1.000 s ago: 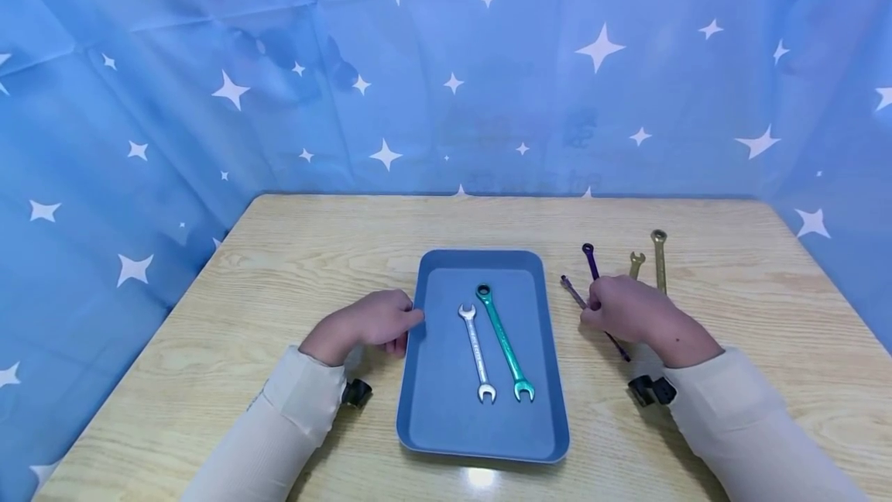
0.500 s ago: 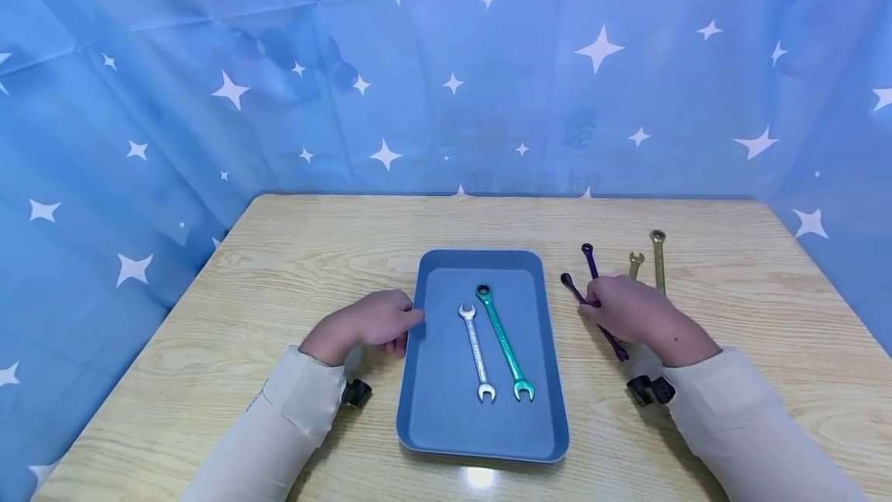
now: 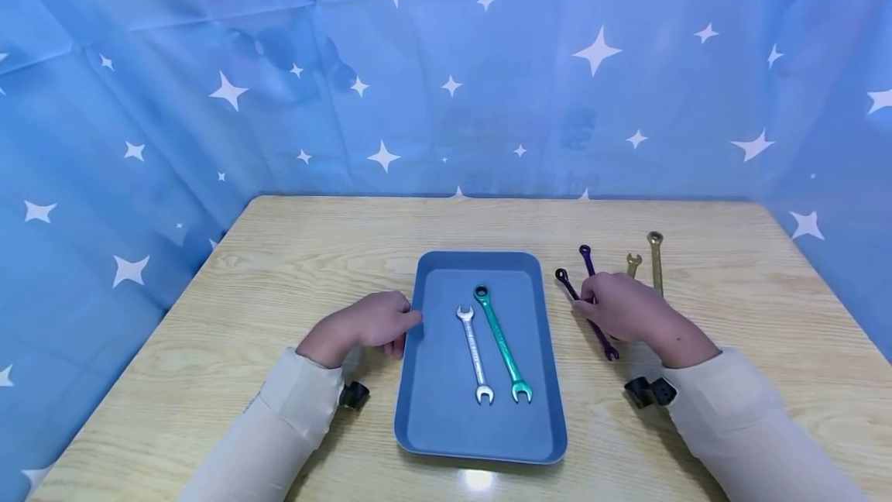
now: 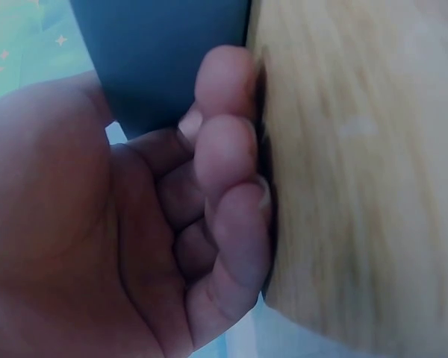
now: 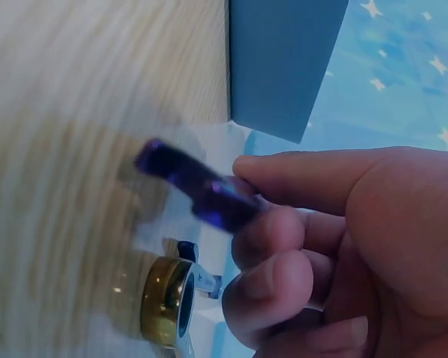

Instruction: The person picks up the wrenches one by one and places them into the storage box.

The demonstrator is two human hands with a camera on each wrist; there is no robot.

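Our right hand (image 3: 630, 310) pinched a purple wrench (image 3: 584, 308) between thumb and curled fingers (image 5: 284, 224), gripping it partway along the shaft so that its ring end stood out over the wooden table (image 3: 293, 254), just to the right of the blue tray (image 3: 481, 440). We judged the hold narrow for a long, thin tool: a grip nearer the wrench's middle would have kept it from swinging, and we would have done well to carry it level and low toward the tray. A second purple wrench (image 3: 587, 257) and two gold wrenches (image 3: 655, 258) lay close behind our knuckles, near enough that a careless lift could have nudged them. Our left hand (image 3: 372, 325) rested on the table against the tray's left edge, its fingers (image 4: 224, 149) loosely curled and holding nothing, which looked to us a fair brace against the tray sliding. Inside the tray a silver wrench (image 3: 474, 353) and a green wrench (image 3: 503, 342) lay side by side, leaving bare floor on either side.
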